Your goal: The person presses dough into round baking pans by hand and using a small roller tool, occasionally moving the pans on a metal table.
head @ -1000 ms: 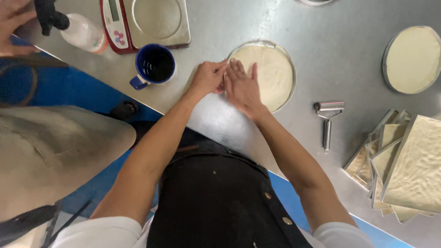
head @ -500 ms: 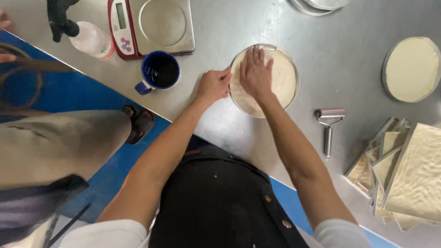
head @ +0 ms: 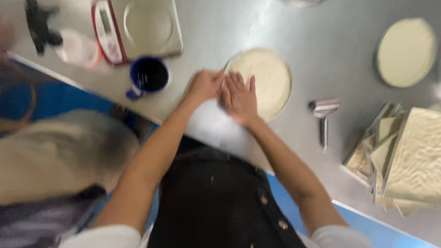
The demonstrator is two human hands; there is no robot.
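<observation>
While both hands meet at its near-left rim, the round dough pan [head: 263, 81] lies just beyond the fingers: right hand [head: 239, 97] flat and spread, left hand [head: 205, 85] loosely curled, grasping nothing.

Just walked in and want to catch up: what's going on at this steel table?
A person in a dark apron has both hands at the near edge of a round pan of pale dough on the steel table. The right hand lies flat on the dough; the left hand is at the pan's rim beside it. A blue mug and a kitchen scale stand to the left, and a metal scraper and more dough pans to the right.
</observation>
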